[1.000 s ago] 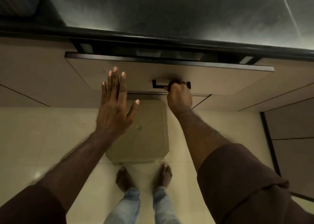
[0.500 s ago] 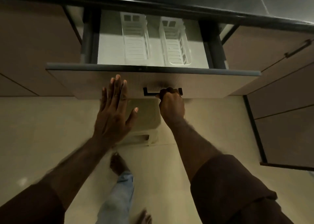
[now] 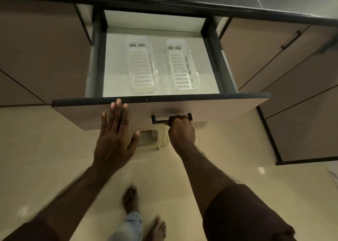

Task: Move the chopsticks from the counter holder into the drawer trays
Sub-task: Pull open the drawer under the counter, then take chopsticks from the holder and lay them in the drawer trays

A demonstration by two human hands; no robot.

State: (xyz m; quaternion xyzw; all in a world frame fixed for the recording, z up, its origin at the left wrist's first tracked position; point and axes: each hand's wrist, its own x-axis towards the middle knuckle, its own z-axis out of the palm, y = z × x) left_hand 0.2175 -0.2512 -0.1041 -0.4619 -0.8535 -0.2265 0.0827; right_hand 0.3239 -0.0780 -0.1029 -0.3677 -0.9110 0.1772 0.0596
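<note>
The drawer (image 3: 237,105) stands pulled far out under the dark counter edge (image 3: 237,6). Inside it lie two white slatted trays side by side, the left tray (image 3: 141,67) and the right tray (image 3: 182,67), both holding nothing. My right hand (image 3: 181,131) is closed around the black drawer handle (image 3: 155,119). My left hand (image 3: 115,136) hovers flat with fingers spread in front of the drawer front, fingertips near its top edge. No chopsticks or counter holder appear in view.
Brown cabinet fronts (image 3: 274,58) flank the drawer on both sides. A beige plastic stool (image 3: 150,140) sits on the tiled floor (image 3: 45,158) partly under the drawer. My bare feet (image 3: 130,200) stand below on the floor.
The drawer has slid from nearly closed to fully out, my right hand pulling its handle. The two trays came into view. My feet stepped back.
</note>
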